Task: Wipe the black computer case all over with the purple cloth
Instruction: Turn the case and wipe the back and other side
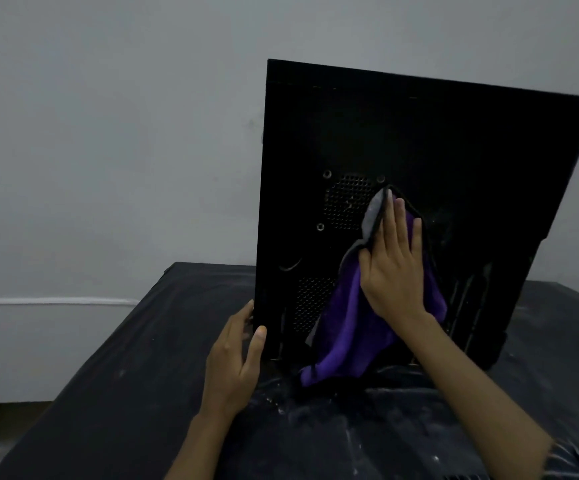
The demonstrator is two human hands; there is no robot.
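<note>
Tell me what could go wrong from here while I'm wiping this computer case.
1. The computer case stands upright, steadied only by your left hand at its lower left edge. A hard push from your right hand could tip it backward.
2. The purple cloth hangs loose down to the dusty table and may carry dust back onto the case.

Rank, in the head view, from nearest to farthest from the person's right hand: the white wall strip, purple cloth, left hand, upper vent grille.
From the right hand:
1. purple cloth, pressed under it.
2. upper vent grille, just left of its fingertips.
3. left hand, lower left, gripping the black computer case edge.
4. white wall strip, far left.
</note>
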